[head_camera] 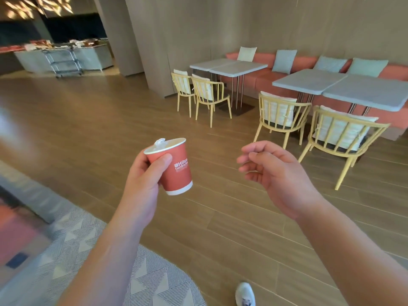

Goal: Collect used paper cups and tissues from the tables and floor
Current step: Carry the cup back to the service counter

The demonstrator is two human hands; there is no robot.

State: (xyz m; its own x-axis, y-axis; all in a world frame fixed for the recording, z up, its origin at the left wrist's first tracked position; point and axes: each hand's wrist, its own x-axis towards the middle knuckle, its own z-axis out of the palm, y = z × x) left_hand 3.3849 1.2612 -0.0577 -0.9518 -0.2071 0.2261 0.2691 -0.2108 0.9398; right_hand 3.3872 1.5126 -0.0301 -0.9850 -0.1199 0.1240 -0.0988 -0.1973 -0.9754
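My left hand [143, 175] grips a red paper cup [176, 171] with white lettering and a white base, held upright and slightly tilted over the wooden floor. A crumpled white tissue [160, 142] pokes out of the cup's rim. To the right of the cup, apart from it, my right hand [273, 171] hovers with loosely curled fingers and holds nothing.
Two pairs of grey tables [229, 66] [344, 88] stand at the right with yellow wooden chairs [209, 93] [280, 115] and a coral bench [293, 62] behind. A patterned rug [72, 250] lies lower left. A metal cart [64, 60] and counter sit far left. My shoe [245, 294] shows below.
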